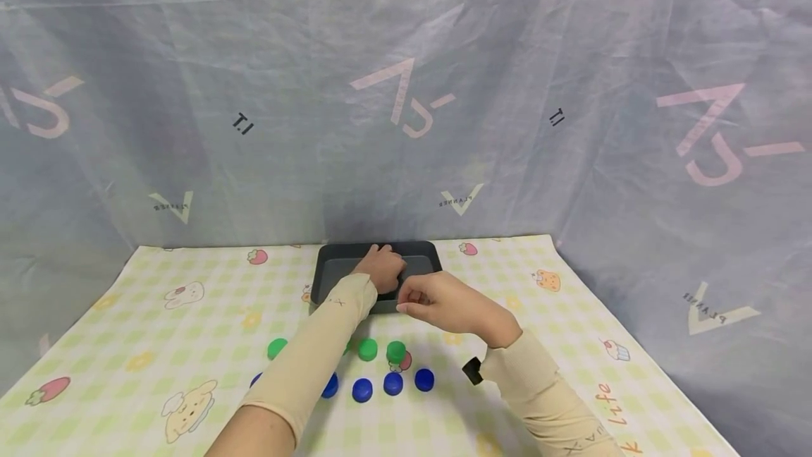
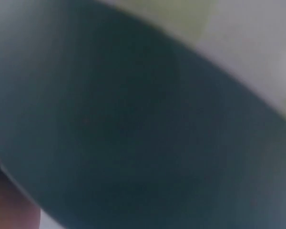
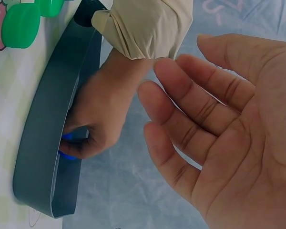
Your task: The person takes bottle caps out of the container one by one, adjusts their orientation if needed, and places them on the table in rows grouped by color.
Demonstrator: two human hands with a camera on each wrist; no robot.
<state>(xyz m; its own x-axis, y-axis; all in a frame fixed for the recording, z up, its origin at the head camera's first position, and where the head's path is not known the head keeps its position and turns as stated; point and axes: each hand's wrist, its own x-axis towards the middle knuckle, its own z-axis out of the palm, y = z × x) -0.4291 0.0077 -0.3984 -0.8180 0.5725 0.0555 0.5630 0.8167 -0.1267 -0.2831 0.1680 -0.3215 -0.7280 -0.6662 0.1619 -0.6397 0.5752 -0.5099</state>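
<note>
My left hand (image 1: 383, 268) reaches down into a dark grey rectangular tray (image 1: 325, 281). In the right wrist view, its thumb and fingers pinch a blue bottle cap (image 3: 68, 149) low inside the tray, with the cap mostly hidden by the fingers. The left wrist view is filled by the blurred tray wall (image 2: 157, 119). Over the tray's near right corner hovers my right hand (image 1: 447, 302), its fingers (image 3: 186, 88) relaxed and loosely bent around nothing.
Nearer than the tray, several green caps (image 1: 368, 349) form a row on the checked tablecloth (image 1: 222, 344). A row of several blue caps (image 1: 362, 390) lies in front of them, partly behind my left sleeve (image 1: 317, 358). A grey curtain (image 1: 285, 161) hangs behind the table.
</note>
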